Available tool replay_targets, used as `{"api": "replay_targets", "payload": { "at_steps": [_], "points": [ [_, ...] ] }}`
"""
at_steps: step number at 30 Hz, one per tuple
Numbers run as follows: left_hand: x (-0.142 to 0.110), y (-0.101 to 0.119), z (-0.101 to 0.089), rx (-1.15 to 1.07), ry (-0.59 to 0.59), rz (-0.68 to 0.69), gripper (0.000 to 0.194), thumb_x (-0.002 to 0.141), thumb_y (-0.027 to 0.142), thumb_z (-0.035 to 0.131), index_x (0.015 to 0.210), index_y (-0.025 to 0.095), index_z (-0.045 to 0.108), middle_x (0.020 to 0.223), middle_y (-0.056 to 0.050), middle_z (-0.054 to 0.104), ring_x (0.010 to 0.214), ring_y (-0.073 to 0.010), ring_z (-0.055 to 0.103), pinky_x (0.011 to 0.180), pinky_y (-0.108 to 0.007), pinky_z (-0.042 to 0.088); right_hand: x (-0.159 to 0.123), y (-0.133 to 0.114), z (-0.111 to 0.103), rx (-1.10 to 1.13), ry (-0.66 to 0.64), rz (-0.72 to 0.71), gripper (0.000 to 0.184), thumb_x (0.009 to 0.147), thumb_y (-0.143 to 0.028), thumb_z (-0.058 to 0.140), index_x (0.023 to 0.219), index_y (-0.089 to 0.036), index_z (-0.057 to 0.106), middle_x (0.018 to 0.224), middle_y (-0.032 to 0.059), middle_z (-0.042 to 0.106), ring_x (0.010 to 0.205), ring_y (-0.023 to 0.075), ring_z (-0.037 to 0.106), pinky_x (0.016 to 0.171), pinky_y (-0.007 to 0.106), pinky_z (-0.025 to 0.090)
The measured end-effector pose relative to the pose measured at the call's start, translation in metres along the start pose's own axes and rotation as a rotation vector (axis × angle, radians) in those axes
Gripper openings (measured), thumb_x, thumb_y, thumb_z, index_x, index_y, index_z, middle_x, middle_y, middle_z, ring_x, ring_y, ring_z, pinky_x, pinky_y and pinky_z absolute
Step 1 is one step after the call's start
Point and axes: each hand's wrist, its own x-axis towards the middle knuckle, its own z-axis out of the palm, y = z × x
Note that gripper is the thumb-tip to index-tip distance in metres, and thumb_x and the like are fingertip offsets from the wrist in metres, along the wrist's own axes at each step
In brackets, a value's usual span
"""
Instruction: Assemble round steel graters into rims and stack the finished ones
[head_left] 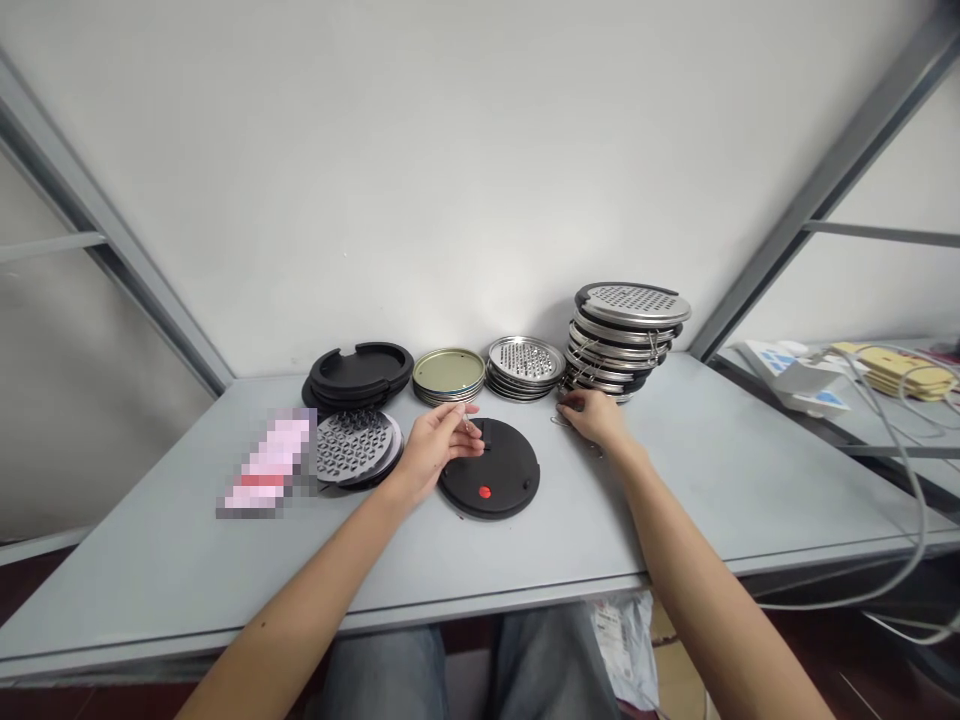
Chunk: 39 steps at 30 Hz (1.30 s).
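Note:
My left hand (442,448) is pinched on a small shiny piece that looks like metal wire, just above the far left edge of a round black disc (495,480). The disc lies flat on the table, with a red spot near its front. My right hand (596,418) is closed at the tabletop, its fingertips at a thin bent wire clip (558,421); whether the clip is lifted I cannot tell. Behind that hand rises a tall stack of round metal graters with black rims (630,335), with wire clips hanging on its side.
At the back stand black ring-shaped holders (360,375), gold-coloured round plates (448,372) and metal grater plates (526,362). More grater discs (356,450) lie at left, beside a blurred pink item (270,462). White cables (911,470) hang at the right edge.

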Motion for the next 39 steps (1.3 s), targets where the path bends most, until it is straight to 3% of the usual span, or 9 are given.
{"api": "replay_targets", "payload": {
  "at_steps": [6,12,17,21,25,29,32,35,39],
  "points": [
    [-0.002,0.001,0.003,-0.061,-0.042,-0.010,0.035,0.077,0.045,0.069,0.086,0.012,0.065,0.059,0.007,0.038,0.052,-0.0049,0.042,0.059,-0.023,0.049,0.004,0.002,0.004,0.046,-0.042,-0.030,0.025,0.074,-0.034,0.062,0.089,-0.018,0.072,0.090,0.0097,0.072,0.083,0.0240,0.064,0.068,0.030,0.042],
    [-0.003,-0.001,0.001,0.063,-0.108,-0.018,0.040,0.079,0.051,0.065,0.090,0.012,0.066,0.061,0.005,0.044,0.053,-0.0056,0.042,0.060,-0.024,0.047,0.004,0.001,0.006,0.133,-0.021,-0.097,0.020,0.072,-0.031,0.063,0.086,-0.018,0.070,0.086,0.0071,0.072,0.078,0.0209,0.063,0.068,0.029,0.043],
    [-0.004,0.002,0.001,0.039,-0.133,-0.043,0.038,0.080,0.045,0.064,0.095,0.011,0.068,0.062,0.007,0.034,0.051,-0.0047,0.036,0.059,-0.023,0.045,0.001,-0.003,0.004,0.205,0.052,-0.171,0.015,0.071,-0.025,0.061,0.081,-0.019,0.069,0.081,0.0042,0.072,0.071,0.0181,0.061,0.067,0.029,0.043],
    [-0.002,0.001,-0.001,0.049,-0.127,-0.040,0.030,0.080,0.037,0.063,0.095,0.011,0.067,0.066,0.005,0.042,0.053,-0.0050,0.040,0.061,-0.024,0.044,-0.002,-0.008,0.002,0.249,0.105,-0.208,0.017,0.072,-0.025,0.059,0.083,-0.018,0.071,0.078,0.0046,0.072,0.066,0.0179,0.060,0.065,0.030,0.043],
    [0.001,-0.002,-0.003,0.291,-0.094,0.065,0.027,0.081,0.030,0.062,0.099,0.011,0.066,0.075,-0.002,0.062,0.058,-0.0076,0.050,0.062,-0.024,0.043,-0.009,-0.022,-0.001,0.382,0.161,-0.298,0.018,0.075,-0.026,0.058,0.083,-0.018,0.072,0.078,0.0054,0.071,0.067,0.0178,0.060,0.065,0.030,0.045],
    [0.000,-0.004,-0.003,0.441,-0.071,0.103,0.035,0.083,0.026,0.060,0.114,0.012,0.059,0.084,-0.008,0.071,0.061,-0.0101,0.058,0.067,-0.025,0.046,-0.021,-0.043,-0.004,0.572,0.165,-0.391,0.019,0.078,-0.032,0.061,0.084,-0.017,0.072,0.079,0.0068,0.070,0.069,0.0181,0.060,0.063,0.030,0.045],
    [-0.001,-0.004,-0.002,0.524,-0.056,0.128,0.039,0.083,0.025,0.060,0.120,0.012,0.054,0.087,-0.009,0.073,0.064,-0.0116,0.061,0.072,-0.028,0.048,-0.029,-0.058,-0.003,0.712,0.052,-0.402,0.021,0.077,-0.036,0.065,0.084,-0.018,0.071,0.077,0.0064,0.070,0.070,0.0180,0.060,0.064,0.031,0.046],
    [-0.002,-0.006,-0.001,0.591,-0.039,0.170,0.036,0.083,0.026,0.059,0.116,0.013,0.056,0.085,-0.009,0.074,0.063,-0.0126,0.063,0.073,-0.029,0.049,-0.037,-0.070,-0.001,0.927,-0.148,-0.351,0.028,0.068,-0.036,0.075,0.088,-0.018,0.066,0.073,0.0036,0.068,0.066,0.0159,0.060,0.064,0.030,0.047],
    [-0.001,-0.010,0.000,0.631,-0.026,0.222,0.028,0.082,0.028,0.059,0.107,0.014,0.059,0.082,-0.008,0.073,0.062,-0.0135,0.063,0.068,-0.027,0.049,-0.043,-0.078,0.001,1.096,-0.299,-0.312,0.029,0.062,-0.035,0.080,0.076,-0.017,0.062,0.065,-0.0003,0.064,0.058,0.0119,0.056,0.058,0.026,0.045]
  ]
}}
